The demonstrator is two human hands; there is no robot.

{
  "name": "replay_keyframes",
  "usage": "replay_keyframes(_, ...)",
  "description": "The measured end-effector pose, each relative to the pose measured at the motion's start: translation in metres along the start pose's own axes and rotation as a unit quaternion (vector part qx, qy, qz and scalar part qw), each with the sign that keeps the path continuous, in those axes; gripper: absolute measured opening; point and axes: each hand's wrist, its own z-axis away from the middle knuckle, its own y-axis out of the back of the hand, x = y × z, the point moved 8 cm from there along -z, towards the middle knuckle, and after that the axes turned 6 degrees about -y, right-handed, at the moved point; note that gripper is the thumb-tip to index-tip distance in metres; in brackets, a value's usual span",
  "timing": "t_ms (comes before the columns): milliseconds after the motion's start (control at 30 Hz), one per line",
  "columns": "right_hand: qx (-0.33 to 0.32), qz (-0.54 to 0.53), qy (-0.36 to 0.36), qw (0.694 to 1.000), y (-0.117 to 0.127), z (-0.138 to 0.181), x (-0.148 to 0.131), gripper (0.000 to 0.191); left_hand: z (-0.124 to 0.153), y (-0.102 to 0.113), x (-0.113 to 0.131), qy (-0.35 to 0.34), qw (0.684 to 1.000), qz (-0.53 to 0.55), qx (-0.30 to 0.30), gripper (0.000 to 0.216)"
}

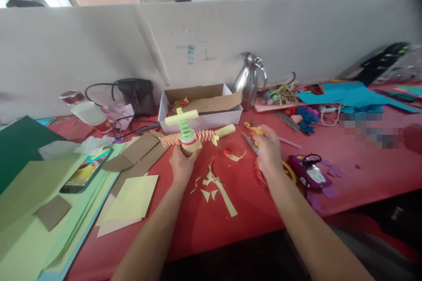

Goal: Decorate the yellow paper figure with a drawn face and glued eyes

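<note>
My left hand (182, 165) is closed round the base of a paper figure (188, 145). The figure has a green folded neck, a yellow paper roll across its top and orange accordion-folded arms, with another yellow roll at the right arm's end. To the right, my right hand (268, 147) is curled with its fingertips together, beside a small orange and yellow piece (252, 127). Whether the fingers grip that piece is unclear. Scissors blades (251, 144) show next to this hand, which partly hides them. Yellow paper scraps (214, 184) lie between my hands.
A white cardboard box (204, 120) and a steel jug (247, 80) stand behind. Left are paper sheets (26, 184), a phone (86, 171), a cup (88, 113) and a dark bag (136, 95). Right lie a purple pouch (310, 173) and craft scraps (280, 94). A white partition (99, 44) borders the table.
</note>
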Motion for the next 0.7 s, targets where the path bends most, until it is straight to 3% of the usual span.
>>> replay_keyframes(167,-0.113,0.092,0.099,0.984,-0.034,0.07,-0.015,0.033,0.0,0.001,0.0,0.002,1.0,0.001,0.012,0.054)
replay_keyframes(300,-0.191,0.163,0.153,0.956,-0.048,0.103,-0.011,0.027,-0.008,0.006,-0.007,0.029,0.998,0.045,0.04,0.058)
replay_keyframes(433,-0.243,0.189,0.184,0.934,-0.055,0.115,-0.002,0.03,-0.018,0.009,-0.009,0.024,0.997,0.057,0.055,0.059)
replay_keyframes(700,-0.27,0.198,0.206,0.919,-0.061,0.121,0.005,0.034,-0.029,0.005,-0.008,0.002,0.999,-0.031,0.031,0.053)
